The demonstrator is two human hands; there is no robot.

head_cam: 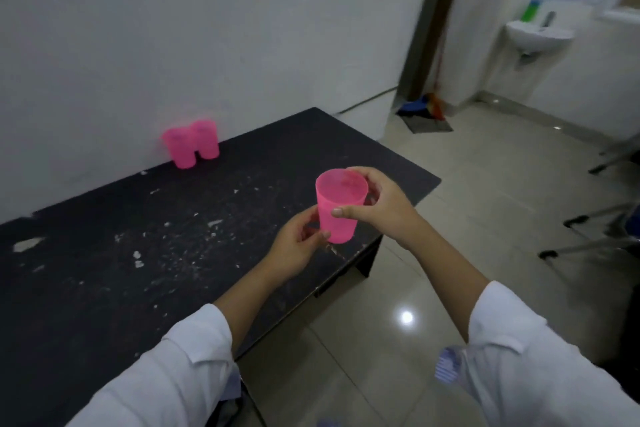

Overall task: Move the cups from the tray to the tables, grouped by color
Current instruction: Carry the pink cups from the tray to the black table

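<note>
Hands met on a single translucent pink plastic cup [341, 206], held upright and clear of the surface above the right end of the long black table with the chipped, white-flecked top [138, 253], close to its near right corner. The right hand [377, 204] wrapped the upper wall, thumb on the near side and fingers curled round the far side just under the rim. The left hand [294, 246] pinched the lower wall near the base between thumb and fingertips, so both hands were clamped on the cup and neither was free. That was more hold than a light, empty cup needed; it probably steadied the cup, or passed it between hands, ahead of a set-down. Two more pink plastic cups [181, 149] stood upright at the table's far edge, touching each other and right against the white wall [207, 28]. This suggested the table was collecting the pink group and that the carried cup belonged beside them. They were well apart from it, so a reach across the top seemed called for. The tray was not in view, so how many cups remained could not be told.
</note>
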